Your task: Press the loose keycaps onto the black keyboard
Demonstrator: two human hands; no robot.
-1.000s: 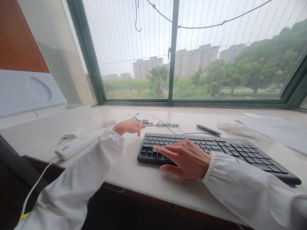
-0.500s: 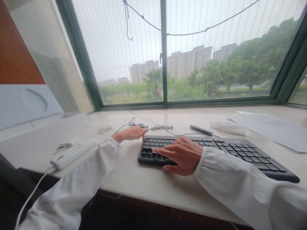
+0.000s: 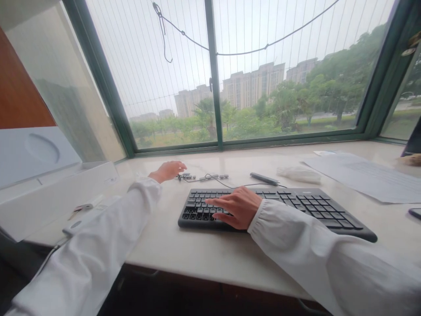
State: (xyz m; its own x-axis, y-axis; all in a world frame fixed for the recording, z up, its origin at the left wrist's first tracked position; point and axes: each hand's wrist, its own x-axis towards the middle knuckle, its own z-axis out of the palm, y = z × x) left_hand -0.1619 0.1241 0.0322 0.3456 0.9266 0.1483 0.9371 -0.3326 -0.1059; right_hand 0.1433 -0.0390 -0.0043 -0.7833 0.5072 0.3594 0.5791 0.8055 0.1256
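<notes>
A black keyboard (image 3: pixel 332 213) lies across the white sill, with bare key sockets showing at its lower left corner. My right hand (image 3: pixel 238 208) rests on its left part, fingers stretched over the keys and holding nothing. Beyond the keyboard's left end, my left hand (image 3: pixel 168 170) hovers over a row of loose keycaps (image 3: pixel 187 176), its fingers loosely apart; whether it touches one is hard to make out. More loose keycaps (image 3: pixel 217 177) lie to the right, beside a thin black cable.
A dark pen-like object (image 3: pixel 264 178) and a clear plastic wrap (image 3: pixel 299 174) lie behind the keyboard. Printed paper (image 3: pixel 365 175) is at the right. On the left stand a white box (image 3: pixel 82 186), keys (image 3: pixel 80 210) and a white power strip (image 3: pixel 77 226). A window (image 3: pixel 217 79) closes off the back.
My left hand has moved from the keyboard's top left corner, away and to the left, to the loose keycaps. My right hand stays on the keys, its fingers a little raised. The view has shifted.
</notes>
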